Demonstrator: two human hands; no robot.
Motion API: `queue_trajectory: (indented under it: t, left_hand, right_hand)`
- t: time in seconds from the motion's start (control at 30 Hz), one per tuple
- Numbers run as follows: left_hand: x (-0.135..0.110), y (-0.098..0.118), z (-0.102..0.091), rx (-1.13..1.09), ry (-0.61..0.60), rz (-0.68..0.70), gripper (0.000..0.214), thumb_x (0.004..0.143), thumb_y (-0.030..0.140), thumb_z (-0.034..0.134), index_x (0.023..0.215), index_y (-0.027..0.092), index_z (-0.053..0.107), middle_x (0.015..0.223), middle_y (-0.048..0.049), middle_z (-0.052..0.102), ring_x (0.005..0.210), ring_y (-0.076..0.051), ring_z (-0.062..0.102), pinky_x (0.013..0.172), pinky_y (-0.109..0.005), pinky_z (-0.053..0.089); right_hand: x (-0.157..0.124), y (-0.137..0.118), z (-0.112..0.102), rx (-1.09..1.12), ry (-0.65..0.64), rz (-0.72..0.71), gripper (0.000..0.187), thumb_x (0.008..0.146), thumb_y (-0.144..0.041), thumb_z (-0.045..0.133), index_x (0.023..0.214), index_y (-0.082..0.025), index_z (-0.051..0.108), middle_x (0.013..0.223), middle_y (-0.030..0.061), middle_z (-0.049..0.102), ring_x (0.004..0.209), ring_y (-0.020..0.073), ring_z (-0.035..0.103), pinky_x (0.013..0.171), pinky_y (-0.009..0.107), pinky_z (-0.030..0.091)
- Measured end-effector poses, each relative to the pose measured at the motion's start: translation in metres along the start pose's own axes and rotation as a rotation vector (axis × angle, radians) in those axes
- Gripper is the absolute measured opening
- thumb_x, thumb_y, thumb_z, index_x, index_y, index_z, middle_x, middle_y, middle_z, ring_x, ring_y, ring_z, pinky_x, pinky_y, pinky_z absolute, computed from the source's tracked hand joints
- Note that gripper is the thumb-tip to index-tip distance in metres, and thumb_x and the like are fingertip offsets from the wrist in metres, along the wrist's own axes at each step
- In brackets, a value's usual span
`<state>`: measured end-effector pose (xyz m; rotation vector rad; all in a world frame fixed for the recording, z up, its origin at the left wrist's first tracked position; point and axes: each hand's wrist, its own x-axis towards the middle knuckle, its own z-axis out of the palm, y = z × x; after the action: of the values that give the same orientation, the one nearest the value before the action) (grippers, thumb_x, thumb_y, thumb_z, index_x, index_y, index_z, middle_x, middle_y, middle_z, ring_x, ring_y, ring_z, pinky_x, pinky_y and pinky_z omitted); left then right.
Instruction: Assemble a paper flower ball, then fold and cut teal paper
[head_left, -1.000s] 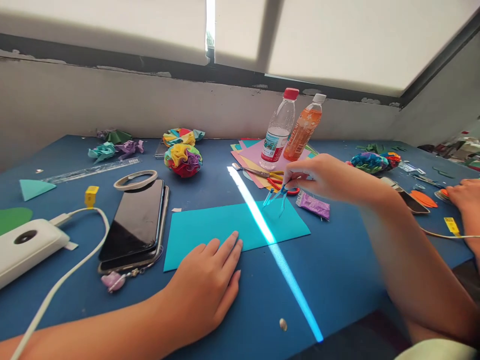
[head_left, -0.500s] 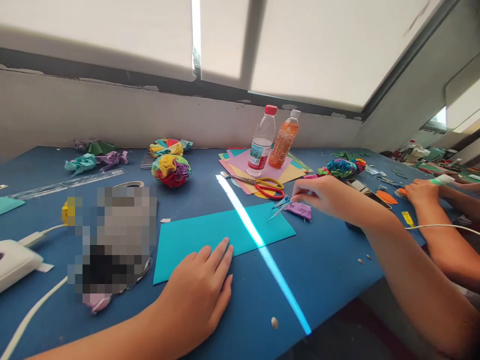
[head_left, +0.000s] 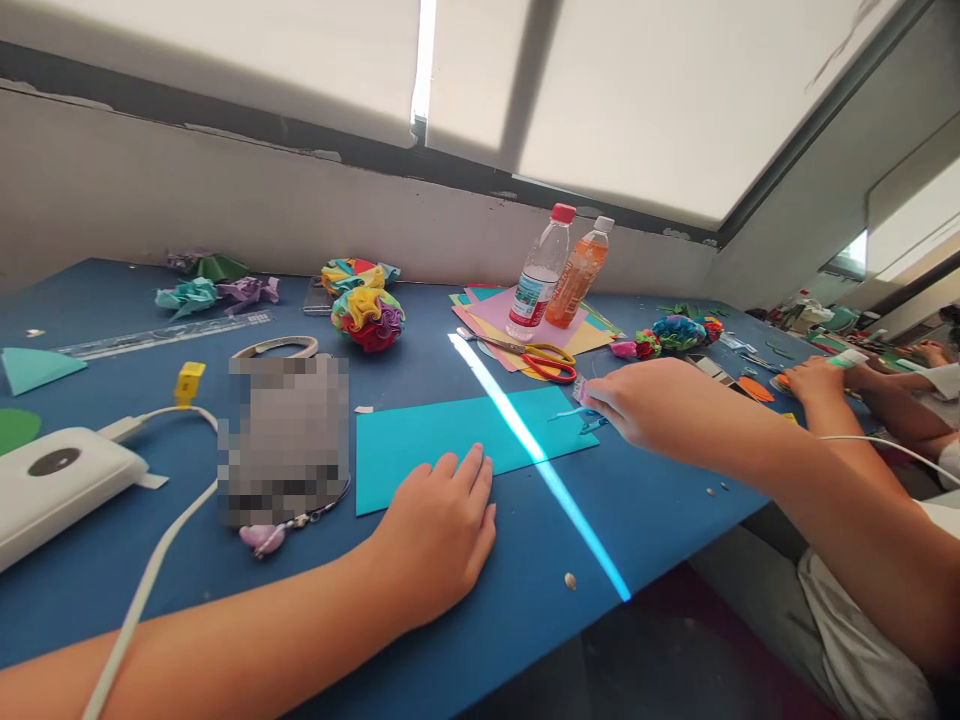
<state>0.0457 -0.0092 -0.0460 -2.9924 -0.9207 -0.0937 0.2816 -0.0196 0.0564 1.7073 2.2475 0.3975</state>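
A sheet of turquoise paper (head_left: 420, 430), longer than it is wide, lies flat before me, crossed by a bright strip of sunlight. My left hand (head_left: 442, 515) rests palm down on its lower edge, fingers stretched out. Over the paper's right end, my right hand (head_left: 652, 400) has thumb and fingers pinched on a small purple packet (head_left: 580, 389), mostly hidden by the hand. Thin blue strips (head_left: 591, 424) show just under those fingertips, at the paper's right end; their kind is unclear. Scissors (head_left: 551, 360) with red and yellow handles lie just beyond the paper.
Two bottles (head_left: 536, 290) stand on coloured paper sheets (head_left: 487, 300). Crepe-paper balls (head_left: 369, 320) sit toward the wall. At left are a pixelated object (head_left: 292, 440), a white power bank (head_left: 67, 485) and its cable (head_left: 161, 550). Another person's hand (head_left: 814, 375) is at right.
The view has shifted, moving most things rightward. My right hand, earlier pinching a thin blue strip, now grips the purple packet that lay beside it. The left hand stays on the paper.
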Motion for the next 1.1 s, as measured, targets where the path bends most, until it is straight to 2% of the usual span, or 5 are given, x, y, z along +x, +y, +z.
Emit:
queue_trajectory:
  t: [0.13,0.37,0.47,0.7,1.1]
  left_hand:
    - [-0.001,0.0,0.001,-0.019,0.016,-0.014,0.051,0.096,0.026,0.026,0.14,0.01,0.045,0.143,-0.015,0.048,0.11,-0.033,0.06,0.081,-0.045,0.055]
    - [-0.004,-0.002,0.003,-0.045,0.053,0.007,0.05,0.096,0.028,0.025,0.14,0.017,0.045,0.142,-0.0154,0.049,0.105,-0.032,0.061,0.077,-0.045,0.054]
    - [-0.004,-0.002,0.001,-0.06,0.034,0.005,0.049,0.097,0.028,0.025,0.139,0.015,0.047,0.144,-0.016,0.047,0.108,-0.032,0.059,0.08,-0.045,0.053]
    - [-0.005,-0.002,0.0,-0.084,0.024,0.008,0.049,0.097,0.028,0.026,0.14,0.015,0.046,0.144,-0.0167,0.045,0.11,-0.033,0.058,0.081,-0.045,0.053]
    - [-0.004,-0.003,0.002,-0.053,0.05,0.018,0.048,0.097,0.027,0.028,0.138,0.014,0.048,0.142,-0.0173,0.048,0.109,-0.033,0.059,0.078,-0.043,0.051]
  right_hand:
    - [0.021,-0.017,-0.02,-0.023,-0.121,-0.004,0.035,0.093,-0.025,0.038,0.064,-0.016,0.056,0.057,0.0048,0.053,0.047,0.0115,0.037,0.051,0.029,0.019]
    - [0.046,-0.031,-0.027,0.213,-0.03,0.089,0.044,0.094,-0.038,0.033,0.056,-0.02,0.044,0.056,0.0016,0.044,0.052,0.0122,0.031,0.054,0.03,0.021]
    - [0.045,-0.032,-0.022,0.207,0.065,0.128,0.049,0.094,-0.04,0.026,0.052,-0.024,0.045,0.054,0.0033,0.045,0.052,0.0155,0.031,0.055,0.032,0.021]
    - [0.047,-0.02,-0.017,0.097,-0.006,0.251,0.054,0.092,-0.051,0.02,0.06,-0.028,0.058,0.064,0.0102,0.06,0.058,0.0234,0.047,0.055,0.034,0.027]
    - [0.025,-0.014,-0.009,-0.002,-0.068,0.211,0.043,0.096,-0.042,0.035,0.078,-0.017,0.064,0.067,0.0071,0.063,0.054,0.0149,0.049,0.05,0.025,0.025]
